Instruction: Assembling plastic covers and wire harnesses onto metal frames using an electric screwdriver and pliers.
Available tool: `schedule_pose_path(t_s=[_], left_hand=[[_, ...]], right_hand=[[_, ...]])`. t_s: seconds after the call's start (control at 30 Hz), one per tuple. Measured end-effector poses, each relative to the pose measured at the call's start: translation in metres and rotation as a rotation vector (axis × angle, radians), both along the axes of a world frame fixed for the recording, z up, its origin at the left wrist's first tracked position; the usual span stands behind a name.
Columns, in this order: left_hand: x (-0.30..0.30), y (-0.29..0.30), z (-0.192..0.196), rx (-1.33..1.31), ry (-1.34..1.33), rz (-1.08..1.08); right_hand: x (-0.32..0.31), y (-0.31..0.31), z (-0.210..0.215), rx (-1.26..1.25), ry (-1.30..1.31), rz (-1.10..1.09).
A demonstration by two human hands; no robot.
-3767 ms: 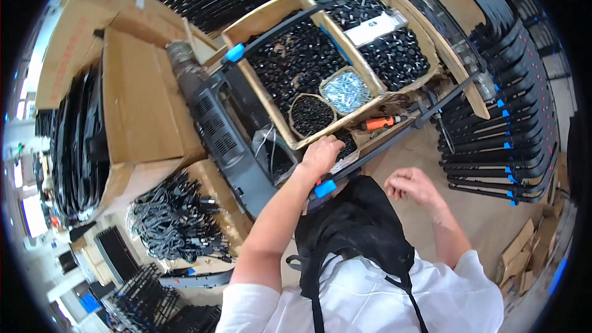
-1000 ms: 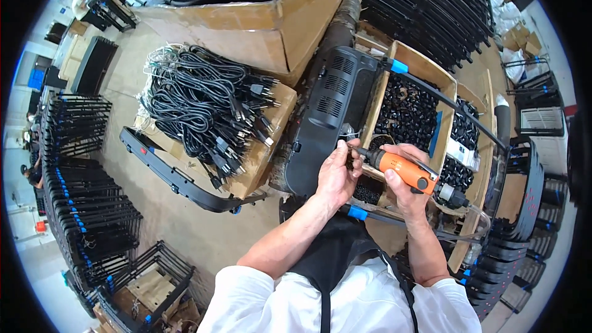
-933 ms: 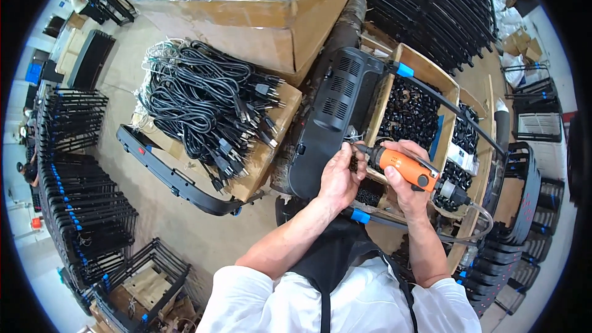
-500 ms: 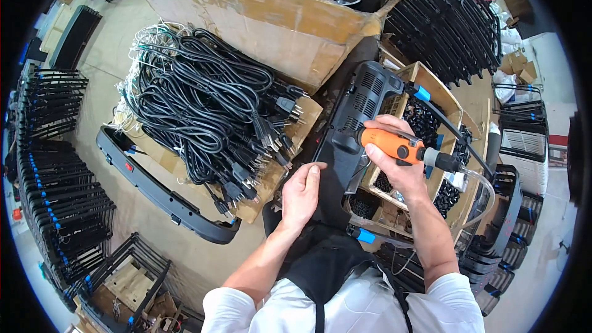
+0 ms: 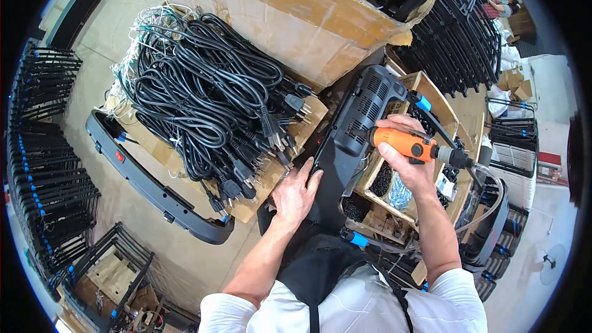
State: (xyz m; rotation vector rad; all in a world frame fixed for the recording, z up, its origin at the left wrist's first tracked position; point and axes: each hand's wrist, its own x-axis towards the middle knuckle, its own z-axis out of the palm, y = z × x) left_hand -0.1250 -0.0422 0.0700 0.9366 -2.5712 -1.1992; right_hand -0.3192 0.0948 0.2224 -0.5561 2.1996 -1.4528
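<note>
My right hand (image 5: 414,176) is wrapped round an orange and black pneumatic screwdriver (image 5: 399,142), with a clear hose running off its grey rear end. The tool's black head is over a long black plastic housing with vent slots (image 5: 374,89); whether its tip touches the housing cannot be made out. My left hand (image 5: 295,196) lies with fingers apart against the housing's left edge, holding nothing. Just left of it is a heap of coiled black power cords (image 5: 203,95) with plugs and white wire ends, on a cardboard sheet (image 5: 311,124).
Wooden bins (image 5: 453,108) of small black parts and a bag of screws (image 5: 399,194) stand at the right. A large cardboard box (image 5: 290,18) rises behind. One curved black part (image 5: 157,194) lies at the left, past it stacked black frames (image 5: 55,203). People (image 5: 502,3) are far off.
My left hand has come down onto the housing's edge and its fingers have spread. The screwdriver and my right hand have shifted slightly right. The whole view has shifted a little.
</note>
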Motion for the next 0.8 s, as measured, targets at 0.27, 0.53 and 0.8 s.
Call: schedule_pose_path(t_s=[0.27, 0.53, 0.8], left_hand=[[-0.002, 0.004, 0.002, -0.012, 0.071, 0.049], [-0.001, 0.004, 0.002, -0.021, 0.073, 0.047], [0.001, 0.003, -0.003, 0.003, 0.094, 0.046]], right_hand=[[-0.005, -0.005, -0.008, 0.015, 0.006, 0.051], [-0.007, -0.026, -0.02, 0.051, -0.004, 0.118], [-0.009, -0.045, -0.022, 0.141, 0.077, 0.248]])
